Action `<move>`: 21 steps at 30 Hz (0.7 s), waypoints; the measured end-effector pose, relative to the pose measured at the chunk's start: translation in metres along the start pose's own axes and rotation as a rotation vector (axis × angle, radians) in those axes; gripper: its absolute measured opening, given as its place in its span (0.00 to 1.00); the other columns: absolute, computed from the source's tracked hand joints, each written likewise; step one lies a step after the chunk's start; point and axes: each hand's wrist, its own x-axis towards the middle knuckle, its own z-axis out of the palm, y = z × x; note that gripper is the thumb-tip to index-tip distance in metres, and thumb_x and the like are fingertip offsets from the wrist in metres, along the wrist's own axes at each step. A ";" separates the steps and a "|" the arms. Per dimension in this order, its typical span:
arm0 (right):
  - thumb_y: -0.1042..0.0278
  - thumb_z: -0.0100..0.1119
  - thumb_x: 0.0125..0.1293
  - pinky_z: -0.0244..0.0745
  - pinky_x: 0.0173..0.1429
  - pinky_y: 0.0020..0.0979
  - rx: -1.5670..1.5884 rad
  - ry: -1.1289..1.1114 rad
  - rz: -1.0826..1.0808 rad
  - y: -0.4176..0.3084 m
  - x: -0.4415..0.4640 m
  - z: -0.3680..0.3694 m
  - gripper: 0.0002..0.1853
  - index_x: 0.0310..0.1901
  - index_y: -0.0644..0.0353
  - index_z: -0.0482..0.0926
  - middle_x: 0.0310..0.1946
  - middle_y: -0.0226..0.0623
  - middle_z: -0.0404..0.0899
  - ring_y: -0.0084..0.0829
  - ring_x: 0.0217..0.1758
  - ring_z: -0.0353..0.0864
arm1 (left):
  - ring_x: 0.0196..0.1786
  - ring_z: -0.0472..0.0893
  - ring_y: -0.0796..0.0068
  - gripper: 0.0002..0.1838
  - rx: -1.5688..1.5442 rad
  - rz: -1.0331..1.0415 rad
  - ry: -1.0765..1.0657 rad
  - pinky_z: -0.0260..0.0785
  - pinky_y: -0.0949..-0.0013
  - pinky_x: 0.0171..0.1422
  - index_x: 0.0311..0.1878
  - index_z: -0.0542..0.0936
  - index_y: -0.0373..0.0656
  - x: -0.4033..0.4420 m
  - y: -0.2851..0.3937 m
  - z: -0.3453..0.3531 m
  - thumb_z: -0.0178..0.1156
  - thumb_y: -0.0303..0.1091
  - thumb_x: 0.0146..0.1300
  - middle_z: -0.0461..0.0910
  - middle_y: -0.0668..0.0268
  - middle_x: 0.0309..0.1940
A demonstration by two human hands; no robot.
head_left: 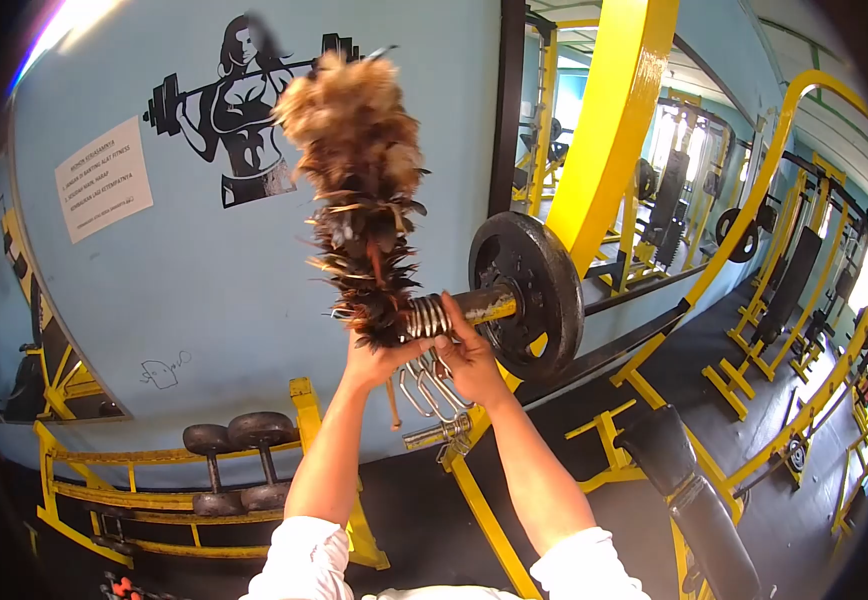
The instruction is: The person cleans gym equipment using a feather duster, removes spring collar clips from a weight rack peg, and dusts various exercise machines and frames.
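My left hand (372,362) is closed around the lower part of a feather duster (359,200), which stands upright with brown and black feathers. Its thin wooden handle (394,408) shows below the hand. Just to the right, my right hand (469,365) grips the coiled spring collars (426,317) on the end of a yellow and bare-metal bar (486,303). Several bent wire handles (432,388) of these collars hang beneath my hands. A black weight plate (539,298) sits farther along the bar. The feathers hide part of the left fingers and the bar's tip.
A yellow post (619,110) rises behind the plate. At lower left, dumbbells (262,432) stand on a yellow rack (134,492). A second metal peg (439,432) juts out below. To the right are a padded black bench (699,510) and a mirror (669,170).
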 end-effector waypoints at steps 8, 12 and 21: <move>0.66 0.51 0.70 0.70 0.31 0.19 0.071 -0.067 0.060 -0.004 -0.004 0.024 0.32 0.72 0.40 0.50 0.51 0.26 0.73 0.14 0.29 0.64 | 0.42 0.73 0.78 0.28 -0.023 0.011 0.066 0.69 0.71 0.48 0.48 0.73 0.37 -0.008 -0.001 -0.021 0.74 0.28 0.42 0.76 0.67 0.40; 0.65 0.49 0.71 0.70 0.33 0.18 0.072 -0.101 0.078 -0.001 -0.008 0.048 0.31 0.72 0.41 0.50 0.54 0.26 0.71 0.13 0.33 0.64 | 0.51 0.75 0.70 0.38 0.099 -0.048 -0.002 0.71 0.65 0.56 0.60 0.64 0.37 -0.028 0.000 -0.045 0.72 0.21 0.44 0.73 0.62 0.51; 0.84 0.55 0.55 0.65 0.60 0.23 0.166 -0.216 0.223 0.032 -0.102 0.097 0.47 0.73 0.53 0.41 0.62 0.39 0.65 0.24 0.57 0.69 | 0.51 0.77 0.70 0.31 0.413 -0.235 0.155 0.70 0.67 0.57 0.54 0.69 0.35 -0.168 0.006 -0.061 0.72 0.22 0.45 0.76 0.62 0.48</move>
